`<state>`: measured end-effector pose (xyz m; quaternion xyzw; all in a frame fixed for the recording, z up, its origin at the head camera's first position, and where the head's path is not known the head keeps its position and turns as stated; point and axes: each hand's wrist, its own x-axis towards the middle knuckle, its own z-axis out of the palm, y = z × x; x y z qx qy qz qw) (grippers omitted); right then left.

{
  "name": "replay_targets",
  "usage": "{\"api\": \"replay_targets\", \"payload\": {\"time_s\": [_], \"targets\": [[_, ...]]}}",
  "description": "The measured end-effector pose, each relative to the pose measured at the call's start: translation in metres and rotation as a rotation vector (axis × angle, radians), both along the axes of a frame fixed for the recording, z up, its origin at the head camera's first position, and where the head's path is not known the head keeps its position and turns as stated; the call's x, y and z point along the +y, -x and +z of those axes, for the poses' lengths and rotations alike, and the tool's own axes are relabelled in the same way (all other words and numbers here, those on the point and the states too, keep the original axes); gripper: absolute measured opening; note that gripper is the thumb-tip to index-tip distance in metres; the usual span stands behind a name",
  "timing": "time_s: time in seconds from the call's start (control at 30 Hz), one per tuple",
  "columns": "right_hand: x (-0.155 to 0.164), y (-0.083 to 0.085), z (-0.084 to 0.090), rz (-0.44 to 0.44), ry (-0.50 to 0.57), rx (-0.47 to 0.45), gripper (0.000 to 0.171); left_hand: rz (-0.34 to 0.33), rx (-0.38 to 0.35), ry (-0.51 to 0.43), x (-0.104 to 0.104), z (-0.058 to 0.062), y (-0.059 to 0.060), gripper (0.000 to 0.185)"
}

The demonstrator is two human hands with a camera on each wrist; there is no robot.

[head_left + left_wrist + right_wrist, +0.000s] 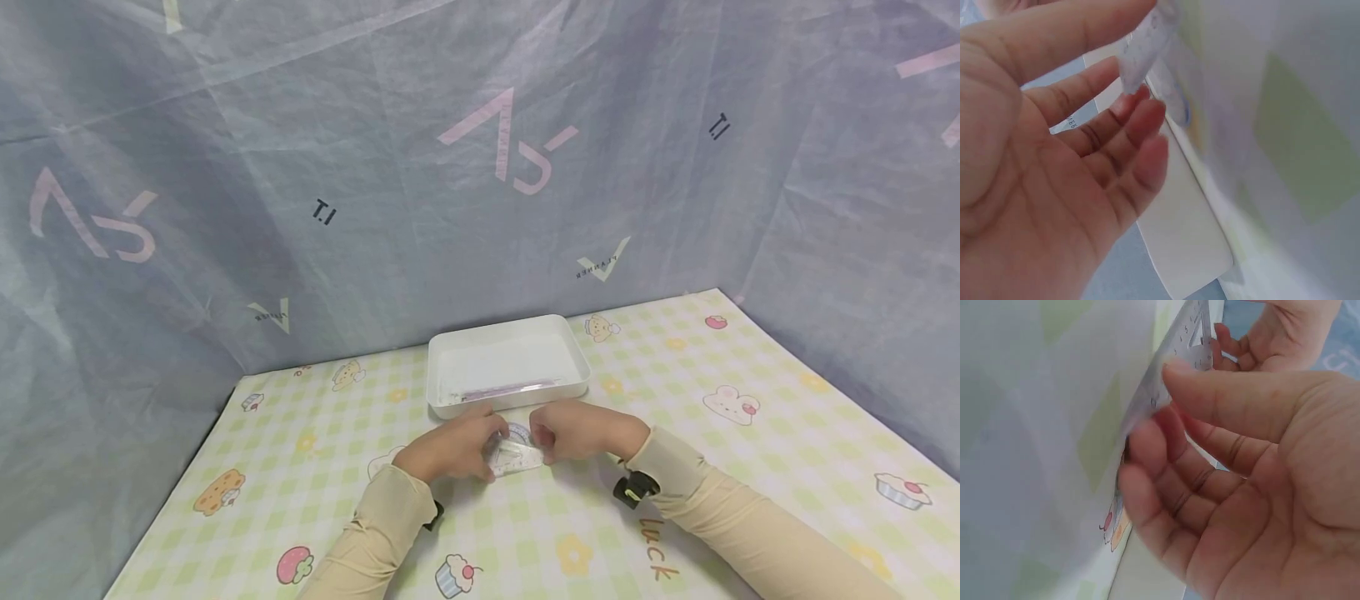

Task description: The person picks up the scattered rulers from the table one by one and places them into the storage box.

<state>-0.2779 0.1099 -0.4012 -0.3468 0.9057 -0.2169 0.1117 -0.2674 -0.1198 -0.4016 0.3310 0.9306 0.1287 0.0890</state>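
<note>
A clear plastic set square (517, 457) with printed markings and a triangular cut-out is held between both hands, just in front of a white tray. My left hand (459, 443) pinches its left end with thumb and forefinger; the other fingers are loosely bent. On the right end, my right hand (577, 429) grips with the thumb over the face and fingers behind, as the right wrist view shows of the set square (1179, 347). Just behind it a clear curved protractor (517, 431) shows, partly covered; whether a hand touches it I cannot tell.
The shallow white tray (502, 362) stands at the table's back edge, with a clear, purplish ruler-like strip (510, 389) along its near side. A green-and-white checked cloth (337, 467) with cartoon prints covers the table. Grey-blue fabric (390, 167) hangs behind and at the sides.
</note>
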Motion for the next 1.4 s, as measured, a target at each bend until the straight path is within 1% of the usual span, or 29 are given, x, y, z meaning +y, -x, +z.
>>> {"api": "replay_targets", "payload": {"time_s": [0.17,0.27,0.4,0.47,0.53,0.67,0.7,0.77,0.87,1.03,1.1,1.13,1.2,1.27,1.3,1.4], "targets": [[-0.002,-0.001,0.003,-0.016,0.035,-0.054,0.020,0.021,-0.037,-0.018,0.001,0.002,-0.002,0.051],[-0.003,-0.003,0.004,-0.017,0.030,-0.080,0.020,0.030,-0.039,-0.020,0.001,0.003,-0.003,0.051],[-0.005,-0.003,0.003,-0.008,0.025,-0.089,0.020,0.036,-0.042,-0.019,0.002,0.002,-0.003,0.051],[-0.004,-0.003,0.002,-0.002,0.036,-0.105,0.020,0.036,-0.042,-0.020,0.002,0.001,-0.002,0.051],[-0.002,-0.001,0.001,0.005,0.083,-0.179,0.019,0.032,-0.042,-0.023,0.002,0.002,-0.003,0.052],[0.004,0.004,-0.001,-0.014,0.227,-0.376,0.014,0.039,-0.054,-0.048,0.002,0.003,-0.004,0.056],[0.006,0.006,-0.001,-0.022,0.255,-0.411,0.013,0.043,-0.053,-0.050,0.001,0.003,-0.004,0.058],[0.009,0.008,-0.002,-0.032,0.292,-0.429,0.013,0.052,-0.047,-0.055,0.001,0.003,-0.005,0.062],[0.012,0.012,-0.003,-0.021,0.311,-0.411,0.013,0.057,-0.020,-0.050,0.001,0.003,-0.005,0.067],[0.013,0.015,-0.002,0.001,0.334,-0.386,0.015,0.057,0.020,-0.053,0.000,0.005,-0.004,0.064],[0.012,0.015,0.000,-0.012,0.334,-0.345,0.017,0.067,0.043,-0.069,-0.002,0.006,-0.003,0.063],[0.011,0.014,0.001,-0.022,0.332,-0.313,0.019,0.072,0.058,-0.079,-0.003,0.007,-0.002,0.063],[0.010,0.013,0.005,-0.032,0.328,-0.221,0.024,0.087,0.088,-0.109,-0.005,0.008,0.000,0.063],[0.009,0.011,0.009,-0.042,0.311,-0.097,0.028,0.106,0.097,-0.154,-0.008,0.010,0.003,0.063],[0.008,0.010,0.010,-0.040,0.303,-0.031,0.030,0.111,0.095,-0.177,-0.009,0.011,0.004,0.063],[0.007,0.009,0.011,-0.032,0.286,0.128,0.034,0.132,0.075,-0.220,-0.012,0.013,0.007,0.066]]}}
